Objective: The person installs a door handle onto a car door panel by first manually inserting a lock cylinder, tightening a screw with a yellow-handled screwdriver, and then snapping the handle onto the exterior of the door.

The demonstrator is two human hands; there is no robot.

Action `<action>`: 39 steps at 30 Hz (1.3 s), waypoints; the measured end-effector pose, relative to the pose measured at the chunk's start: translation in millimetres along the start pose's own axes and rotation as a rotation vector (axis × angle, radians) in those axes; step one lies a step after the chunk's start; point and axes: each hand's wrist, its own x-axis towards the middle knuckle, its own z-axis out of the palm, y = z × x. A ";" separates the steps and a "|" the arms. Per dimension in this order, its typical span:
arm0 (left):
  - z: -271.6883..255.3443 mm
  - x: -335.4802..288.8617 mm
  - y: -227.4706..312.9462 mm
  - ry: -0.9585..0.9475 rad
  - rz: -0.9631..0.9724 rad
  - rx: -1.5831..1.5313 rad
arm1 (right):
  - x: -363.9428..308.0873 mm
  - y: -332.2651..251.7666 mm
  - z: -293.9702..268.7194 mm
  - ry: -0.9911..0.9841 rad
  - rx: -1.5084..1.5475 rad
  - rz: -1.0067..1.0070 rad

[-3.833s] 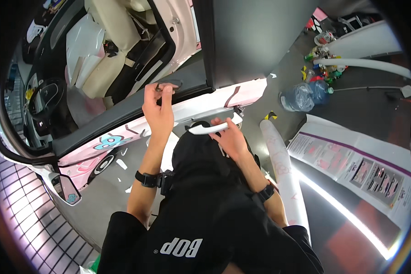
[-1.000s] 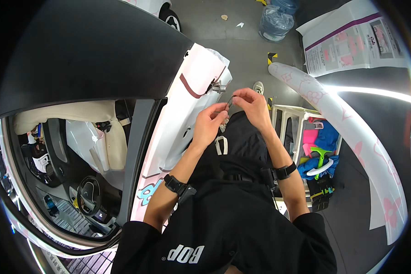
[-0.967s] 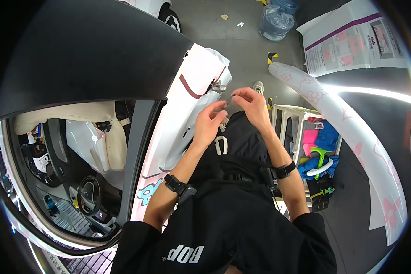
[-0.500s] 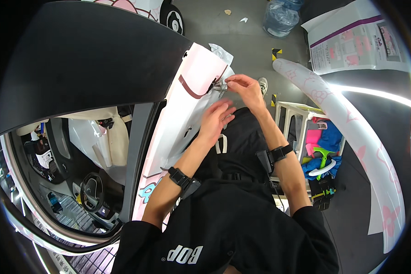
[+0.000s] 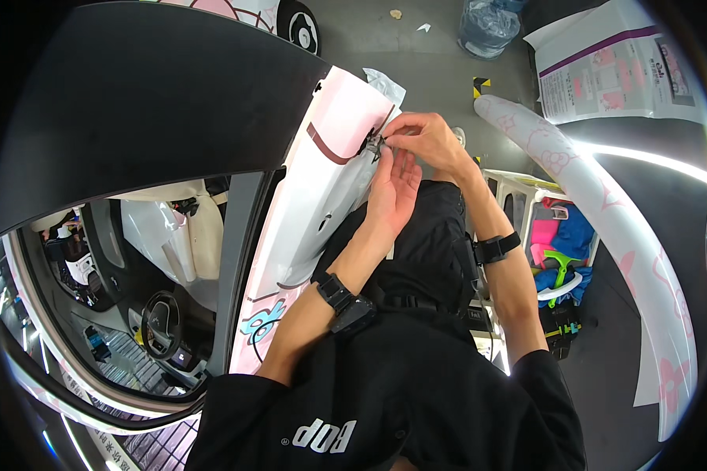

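A car [image 5: 310,200] with pale pink and white film on its side stands at my left. A small silvery metal part [image 5: 376,146] sits at a dark opening near the car's edge, below a brown stripe [image 5: 327,146]. My right hand [image 5: 434,141] is closed, its thumb and forefinger pinching at this part; the fingertips partly hide it. Just below, my left hand [image 5: 394,187] is turned palm up with its fingers stretched out, the tips close to the same part. Whether they touch it is hard to tell.
The black roof [image 5: 157,110] and the window opening with a steering wheel [image 5: 163,324] lie left. A long curved strip of patterned film [image 5: 605,204] arches at the right, beside a cart [image 5: 518,184] of tools and cloths. Wrapped water jugs [image 5: 489,30] stand on the floor.
My left hand has moved up to the metal part and turned palm up. My right hand stays at the part with a slightly changed grip. The view has shifted a little.
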 end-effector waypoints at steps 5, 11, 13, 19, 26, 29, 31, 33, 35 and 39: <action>-7.5 6.9 2.0 0.011 0.050 0.034 | 1.1 -7.4 -3.2 -0.044 -0.104 -0.030; 8.5 0.1 6.5 0.175 0.053 0.145 | 2.3 5.0 7.2 0.066 0.024 0.002; 9.8 -0.6 8.7 0.195 0.035 0.172 | 2.6 5.0 8.5 0.074 0.060 0.029; 4.4 -2.8 14.4 0.183 -0.004 0.228 | 2.4 8.1 6.9 0.052 0.078 0.058; -9.1 -10.9 4.7 0.089 0.017 0.324 | -8.8 22.6 12.5 0.174 0.176 0.141; -17.9 -12.1 5.8 0.134 0.007 0.396 | -11.3 26.9 14.9 0.208 0.231 0.134; -24.9 -10.0 6.3 0.191 0.042 0.409 | -11.1 26.3 17.8 0.217 0.242 0.136; -30.8 -7.3 5.9 0.256 0.111 0.402 | -10.5 25.5 20.1 0.229 0.251 0.135; -26.4 -7.6 5.8 0.270 0.233 0.399 | -9.2 26.0 20.9 0.243 0.255 0.132; -29.9 -7.6 12.2 0.219 0.356 0.466 | -9.0 26.9 22.5 0.256 0.249 0.138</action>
